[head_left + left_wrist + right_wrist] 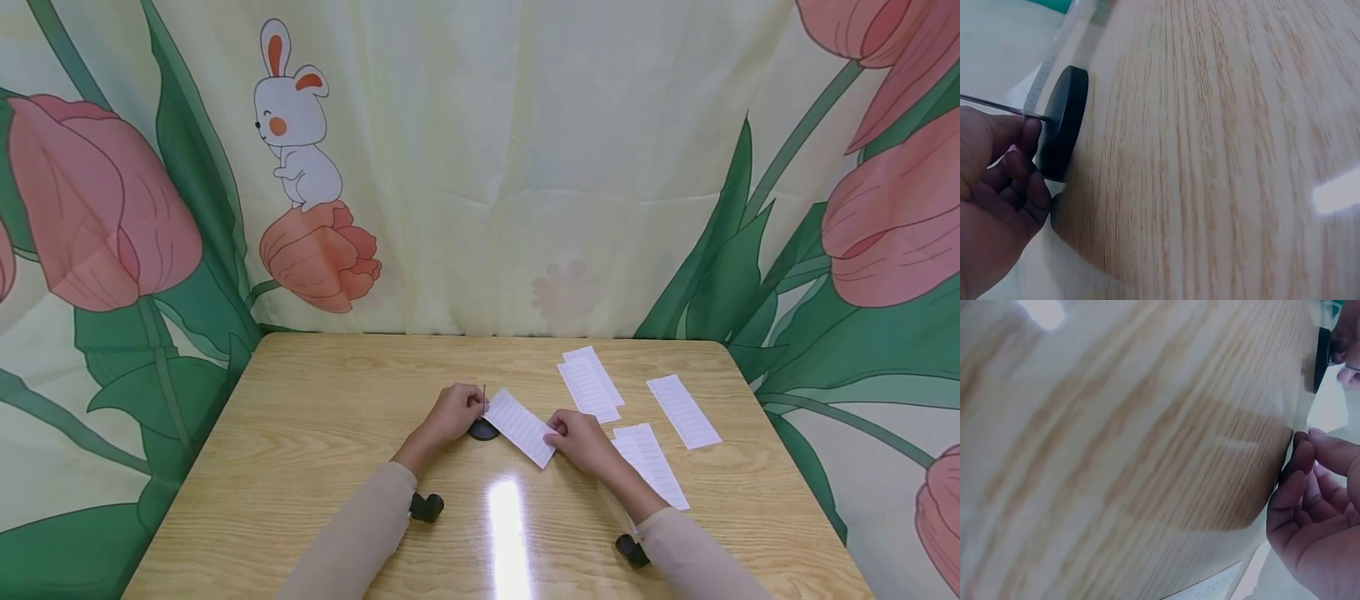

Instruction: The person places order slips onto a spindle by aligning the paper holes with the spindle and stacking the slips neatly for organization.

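A printed paper slip [521, 427] slants between the two hands, low over the table. My right hand [581, 437] pinches its near right end between thumb and fingertips; the right wrist view shows the same pinch on the white slip [1329, 403]. At the slip's other end, my left hand [456, 410] pinches the corner right beside the thin upright rod [483, 398] of a bill spike. The spike's round black base [1066, 122] stands on the table just by the left fingertips. In the left wrist view the rod passes close along the left thumb and index finger.
More printed slips lie to the right on the wooden table [337, 425]: an overlapping pair [591, 385] at the back, a single slip [684, 412] farther right, and another overlapping group [651, 467] beside the right forearm. A curtain [465, 167] with flowers and a rabbit hangs behind the table.
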{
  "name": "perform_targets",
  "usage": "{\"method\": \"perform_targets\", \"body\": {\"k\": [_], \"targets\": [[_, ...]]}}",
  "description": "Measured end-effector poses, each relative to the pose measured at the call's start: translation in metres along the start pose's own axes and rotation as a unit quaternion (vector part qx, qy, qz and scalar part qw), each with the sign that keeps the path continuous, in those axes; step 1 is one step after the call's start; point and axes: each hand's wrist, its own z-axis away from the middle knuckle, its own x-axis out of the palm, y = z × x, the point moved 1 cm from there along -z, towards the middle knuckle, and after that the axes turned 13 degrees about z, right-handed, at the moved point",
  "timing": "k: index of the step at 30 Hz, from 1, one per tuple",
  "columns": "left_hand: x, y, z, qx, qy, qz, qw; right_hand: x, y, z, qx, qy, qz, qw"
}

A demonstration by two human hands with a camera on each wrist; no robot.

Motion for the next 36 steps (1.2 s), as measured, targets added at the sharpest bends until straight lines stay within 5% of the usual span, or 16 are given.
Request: {"method": "perform_targets", "body": {"k": [22, 36], "targets": [[0.0, 0.005, 0.001, 0.013, 0.006, -0.057, 0.9983, -0.011, 0.002, 0.006, -0.004, 0.006, 0.025, 1.0], [-0.008, 0.004, 0.009, 0.022, 0.015, -0.068, 0.9973, -0.041, 0.039, 0.011, 0.004, 0.016, 0.009, 1.0]]}}
